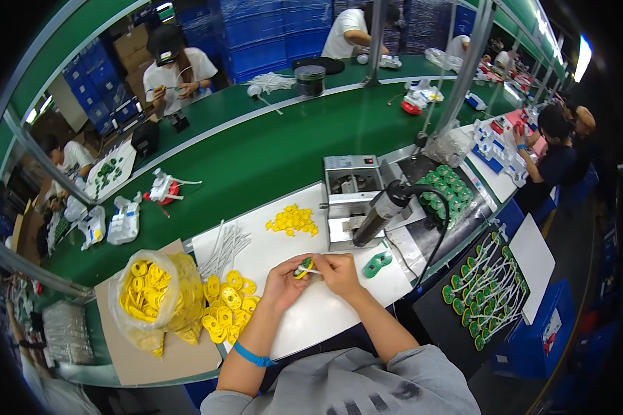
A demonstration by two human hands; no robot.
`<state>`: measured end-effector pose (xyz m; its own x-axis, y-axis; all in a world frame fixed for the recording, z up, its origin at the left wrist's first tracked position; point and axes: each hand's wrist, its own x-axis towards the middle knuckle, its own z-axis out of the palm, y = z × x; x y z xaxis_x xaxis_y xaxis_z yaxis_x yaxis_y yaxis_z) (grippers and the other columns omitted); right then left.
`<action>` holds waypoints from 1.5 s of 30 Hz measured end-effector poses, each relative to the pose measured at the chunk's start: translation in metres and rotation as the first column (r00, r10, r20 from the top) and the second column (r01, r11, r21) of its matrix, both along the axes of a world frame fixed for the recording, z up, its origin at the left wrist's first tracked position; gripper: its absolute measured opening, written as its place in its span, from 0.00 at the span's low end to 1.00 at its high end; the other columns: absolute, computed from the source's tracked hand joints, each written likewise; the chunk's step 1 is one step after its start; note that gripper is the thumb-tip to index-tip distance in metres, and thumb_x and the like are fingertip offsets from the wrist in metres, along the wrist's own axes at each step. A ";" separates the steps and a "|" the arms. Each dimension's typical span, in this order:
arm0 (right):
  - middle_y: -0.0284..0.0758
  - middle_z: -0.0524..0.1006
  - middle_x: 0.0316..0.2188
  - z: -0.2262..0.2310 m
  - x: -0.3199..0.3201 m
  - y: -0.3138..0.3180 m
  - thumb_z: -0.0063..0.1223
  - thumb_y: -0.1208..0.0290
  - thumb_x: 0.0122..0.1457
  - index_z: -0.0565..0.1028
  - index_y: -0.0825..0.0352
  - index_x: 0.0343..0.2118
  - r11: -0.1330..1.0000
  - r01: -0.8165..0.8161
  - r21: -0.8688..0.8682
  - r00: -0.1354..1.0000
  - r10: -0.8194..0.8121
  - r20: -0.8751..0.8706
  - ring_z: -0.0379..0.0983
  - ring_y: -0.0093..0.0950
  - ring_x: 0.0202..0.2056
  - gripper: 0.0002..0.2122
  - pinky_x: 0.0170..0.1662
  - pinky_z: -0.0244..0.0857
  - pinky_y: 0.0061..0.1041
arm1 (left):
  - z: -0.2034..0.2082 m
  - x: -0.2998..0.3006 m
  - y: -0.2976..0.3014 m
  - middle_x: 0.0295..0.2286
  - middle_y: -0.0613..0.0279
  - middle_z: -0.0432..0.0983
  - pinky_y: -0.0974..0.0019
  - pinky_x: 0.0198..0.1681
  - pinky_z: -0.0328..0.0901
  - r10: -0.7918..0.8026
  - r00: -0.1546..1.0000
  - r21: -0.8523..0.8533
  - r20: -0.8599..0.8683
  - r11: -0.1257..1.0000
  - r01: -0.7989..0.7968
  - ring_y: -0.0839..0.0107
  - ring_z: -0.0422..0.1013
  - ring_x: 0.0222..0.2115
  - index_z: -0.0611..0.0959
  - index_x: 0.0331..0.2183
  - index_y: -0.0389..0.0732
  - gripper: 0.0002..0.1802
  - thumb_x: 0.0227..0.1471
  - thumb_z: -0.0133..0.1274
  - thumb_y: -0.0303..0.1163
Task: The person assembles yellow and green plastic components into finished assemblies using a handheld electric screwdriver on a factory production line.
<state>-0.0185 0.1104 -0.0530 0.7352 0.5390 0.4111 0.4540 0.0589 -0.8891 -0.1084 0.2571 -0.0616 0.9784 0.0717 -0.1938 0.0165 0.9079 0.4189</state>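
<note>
Over the white work sheet (311, 325), my left hand (282, 285) is closed around a small yellow plastic housing with a green circuit board (302, 268) in it. My right hand (339, 274) pinches a white cable (314, 271) at the edge of that board. Whether the cable is joined to it is too small to tell. Just right of my right hand lie green circuit boards (377, 264). Loose yellow oval housings (230, 304) are heaped left of my left wrist. Beyond my hands are small yellow pieces (292, 220) and a bundle of white cables (221, 250).
A plastic bag of yellow housings (149, 294) stands on cardboard at left. Ahead is a metal bench machine (353, 194) beside a black cylindrical tool (381, 218). At right are stacked green boards (446, 194) and cabled boards (484, 290). Co-workers sit along the green conveyor (256, 138).
</note>
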 end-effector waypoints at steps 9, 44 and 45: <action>0.36 0.79 0.18 0.016 -0.021 -0.018 0.45 0.59 0.71 0.78 0.73 0.22 0.977 -0.189 -0.095 0.938 0.151 -0.313 0.75 0.23 0.18 0.24 0.22 0.67 0.22 | -0.004 -0.020 0.021 0.35 0.56 0.80 0.71 0.34 0.69 0.182 0.983 0.248 0.007 0.952 -0.178 0.70 0.76 0.35 0.80 0.47 0.30 0.19 0.59 0.47 0.31; 0.36 0.78 0.22 -0.059 -0.015 -0.443 0.56 0.70 0.64 0.71 0.72 0.42 0.718 0.621 -0.315 0.580 -0.691 -0.432 0.71 0.20 0.17 0.11 0.16 0.61 0.20 | -0.005 0.003 -0.198 0.41 0.57 0.76 0.63 0.51 0.68 -0.550 0.822 0.690 0.149 0.653 0.312 0.68 0.72 0.46 0.74 0.54 0.34 0.28 0.62 0.55 0.45; 0.36 0.77 0.20 -0.064 -0.010 -0.442 0.58 0.70 0.63 0.70 0.71 0.40 0.697 0.636 -0.332 0.570 -0.714 -0.407 0.71 0.21 0.15 0.11 0.15 0.60 0.20 | -0.005 0.001 -0.194 0.41 0.57 0.77 0.64 0.51 0.68 -0.557 0.819 0.716 0.139 0.628 0.305 0.68 0.72 0.46 0.75 0.53 0.33 0.25 0.63 0.54 0.42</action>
